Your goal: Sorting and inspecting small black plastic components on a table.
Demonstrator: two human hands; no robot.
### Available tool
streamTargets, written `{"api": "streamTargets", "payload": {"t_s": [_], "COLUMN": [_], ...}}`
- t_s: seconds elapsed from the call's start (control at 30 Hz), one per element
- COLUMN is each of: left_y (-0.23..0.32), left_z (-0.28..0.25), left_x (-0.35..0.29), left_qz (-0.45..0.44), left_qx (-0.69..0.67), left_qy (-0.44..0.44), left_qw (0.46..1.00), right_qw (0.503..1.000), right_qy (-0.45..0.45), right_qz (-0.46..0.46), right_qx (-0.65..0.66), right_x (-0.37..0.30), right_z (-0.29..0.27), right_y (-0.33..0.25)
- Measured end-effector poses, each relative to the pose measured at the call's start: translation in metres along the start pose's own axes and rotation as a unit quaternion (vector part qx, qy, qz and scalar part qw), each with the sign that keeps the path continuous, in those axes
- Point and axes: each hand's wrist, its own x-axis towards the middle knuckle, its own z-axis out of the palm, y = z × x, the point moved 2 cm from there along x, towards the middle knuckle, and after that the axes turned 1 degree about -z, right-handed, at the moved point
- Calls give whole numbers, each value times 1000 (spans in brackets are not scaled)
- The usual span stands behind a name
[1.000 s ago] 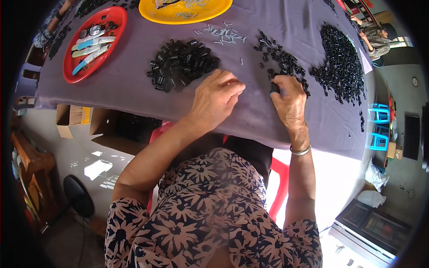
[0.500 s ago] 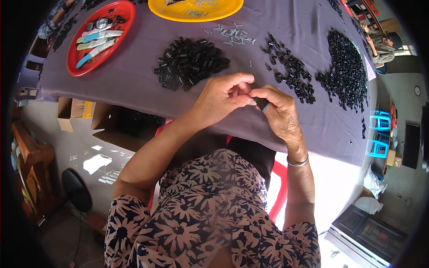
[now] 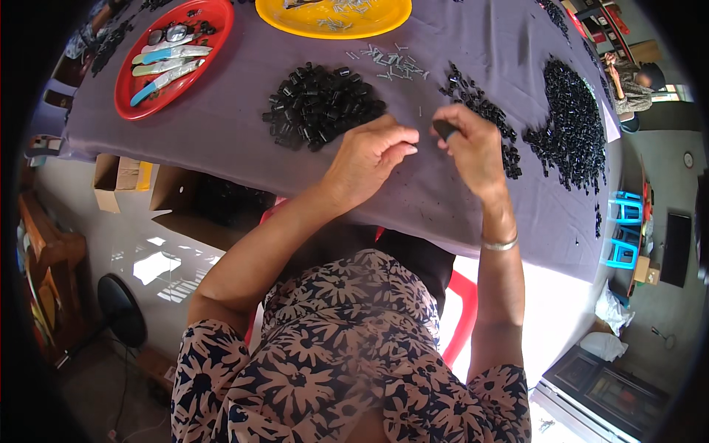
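My left hand (image 3: 373, 155) hovers over the near part of the table, thumb and forefinger pressed together. Whatever is pinched there is too small to make out. Just to its right, my right hand (image 3: 476, 151) is raised with fingers curled in. A dark piece with a bluish edge (image 3: 444, 129) shows at its fingertips; I cannot tell whether it is held or worn on the thumb. A heap of black cylindrical parts (image 3: 321, 103) lies beyond my left hand. Smaller black parts (image 3: 476, 107) are scattered beyond my right hand. Thin silvery pins (image 3: 399, 65) lie farther back, one of them alone nearer my hands.
A red tray (image 3: 125, 107) at the far left holds glasses and blue-and-white handled tools. The yellow tray (image 3: 332, 33) at the back carries more pins. At right spreads a large pile of small black parts (image 3: 569, 125). An open cardboard box (image 3: 173, 199) stands below the table's left edge.
My hands have come apart. The right one has moved up and slightly right, away from the left, which stays pinched near the same place.
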Motion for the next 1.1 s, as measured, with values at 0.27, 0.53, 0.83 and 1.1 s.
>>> {"api": "streamTargets", "payload": {"t_s": [0.27,0.53,0.83,1.1], "left_y": [-8,-14,-12,-14], "left_z": [2,1,1,0], "left_x": [4,5,6,3], "left_qz": [-178,-154,-158,-154], "left_qx": [-278,-198,-246,-220], "left_qy": [25,-17,16,9], "left_qw": [944,968,956,963], "right_qw": [979,990,977,986], "right_qy": [-63,-51,35,30], "right_qz": [61,66,-84,-161], "right_qx": [-185,117,194,15], "right_x": [62,29,-2,-3], "right_z": [2,3,24,21], "right_y": [8,11,8,-2]}}
